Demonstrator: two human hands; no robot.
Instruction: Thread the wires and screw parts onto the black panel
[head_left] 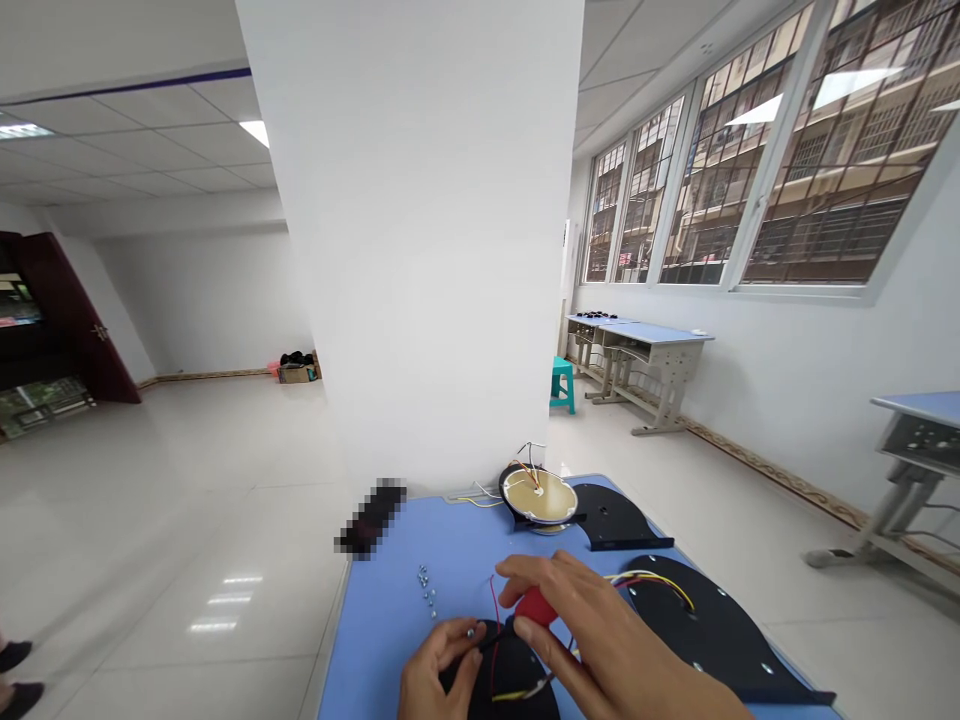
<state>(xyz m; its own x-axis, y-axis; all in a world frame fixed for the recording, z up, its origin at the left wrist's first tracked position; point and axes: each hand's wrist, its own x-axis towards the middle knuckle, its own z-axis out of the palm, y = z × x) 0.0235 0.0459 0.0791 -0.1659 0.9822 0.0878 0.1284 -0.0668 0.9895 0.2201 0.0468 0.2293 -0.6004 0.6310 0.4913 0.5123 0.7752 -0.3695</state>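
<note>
In my right hand (592, 620) is a screwdriver with a red handle (535, 606), its dark shaft slanting down to the left. The fingers of my left hand (439, 675) are pinched around a small silver screw (471, 632) near the shaft's end. Whether tip and screw touch, I cannot tell. Beneath both hands lies a rounded black plate (517, 665), partly hidden, with red, yellow and white wires across it. Several loose screws (424, 580) lie on the blue table (382, 610) beyond my left hand.
A larger black plate (720, 640) with wires lies at the right, another black plate (611, 515) farther back. Beside that is a round gold-coloured disc (541, 497) with wires. A pixelated dark object (373, 517) is at the far left corner. A white pillar (427, 250) stands behind the table.
</note>
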